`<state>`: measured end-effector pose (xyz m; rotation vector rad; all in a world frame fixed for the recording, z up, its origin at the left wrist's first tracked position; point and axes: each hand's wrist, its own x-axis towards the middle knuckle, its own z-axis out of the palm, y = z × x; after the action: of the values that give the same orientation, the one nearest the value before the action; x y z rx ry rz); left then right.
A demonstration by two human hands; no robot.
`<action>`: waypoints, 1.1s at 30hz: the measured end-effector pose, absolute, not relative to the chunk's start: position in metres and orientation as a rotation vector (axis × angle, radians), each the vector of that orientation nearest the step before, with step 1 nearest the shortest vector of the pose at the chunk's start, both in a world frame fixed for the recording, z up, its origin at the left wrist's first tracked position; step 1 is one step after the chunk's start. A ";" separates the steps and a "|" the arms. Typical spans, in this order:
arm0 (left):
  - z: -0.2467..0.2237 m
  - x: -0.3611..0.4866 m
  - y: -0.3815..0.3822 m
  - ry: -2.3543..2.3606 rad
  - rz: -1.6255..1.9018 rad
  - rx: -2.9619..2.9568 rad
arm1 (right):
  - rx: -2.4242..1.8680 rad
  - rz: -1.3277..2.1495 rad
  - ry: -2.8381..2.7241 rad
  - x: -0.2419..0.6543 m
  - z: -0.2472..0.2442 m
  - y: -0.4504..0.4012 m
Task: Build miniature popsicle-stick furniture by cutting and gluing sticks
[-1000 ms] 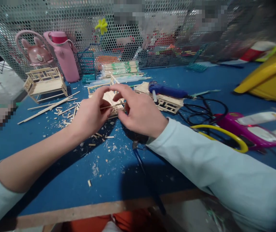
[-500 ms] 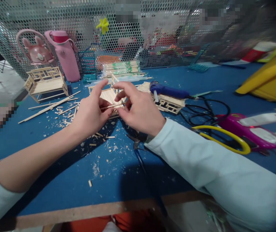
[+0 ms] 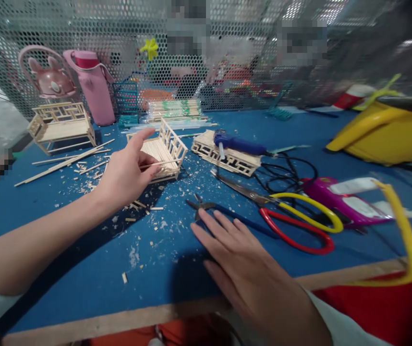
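My left hand (image 3: 125,168) pinches a thin wooden stick (image 3: 163,162) between thumb and fingers, with the index finger raised. Just behind it stands a small wooden-stick bench (image 3: 172,144) with a slatted seat and lattice back, partly hidden by the hand. My right hand (image 3: 235,250) is spread palm down, its fingertips at a pair of blue-handled nippers (image 3: 227,211) lying on the blue table. Beyond them, scissors (image 3: 256,194) with one yellow and one red handle loop lie on the tabletop.
A blue glue gun (image 3: 240,142) rests on another stick model (image 3: 227,156), its black cord coiled beside a purple device (image 3: 335,199). A finished-looking miniature bench (image 3: 62,127) and pink bottle (image 3: 96,91) stand left. Loose sticks (image 3: 64,163) and scraps litter the table. A yellow object (image 3: 382,129) sits right.
My right hand has left the stick, moving down and right to the nippers, fingers spread. My left hand still holds the stick. The bench and scissors are now more exposed.
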<state>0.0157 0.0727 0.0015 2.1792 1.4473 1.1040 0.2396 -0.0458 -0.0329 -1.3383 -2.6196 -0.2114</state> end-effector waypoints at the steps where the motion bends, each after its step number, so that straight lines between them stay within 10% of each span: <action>1: 0.001 0.015 0.073 1.444 1.105 2.171 | -1.366 -0.212 -2.615 0.243 -0.036 -0.043; 13: 0.033 0.006 0.057 1.303 1.092 1.830 | -0.888 -0.245 -2.211 0.219 0.042 0.039; 33: 0.048 0.012 0.027 1.080 1.123 1.323 | -0.663 -0.298 -1.959 0.181 0.012 0.043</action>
<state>0.0117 0.0274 0.0480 1.3231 1.0797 1.1232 0.1812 0.0432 0.0122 -0.6629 -1.9586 -0.2983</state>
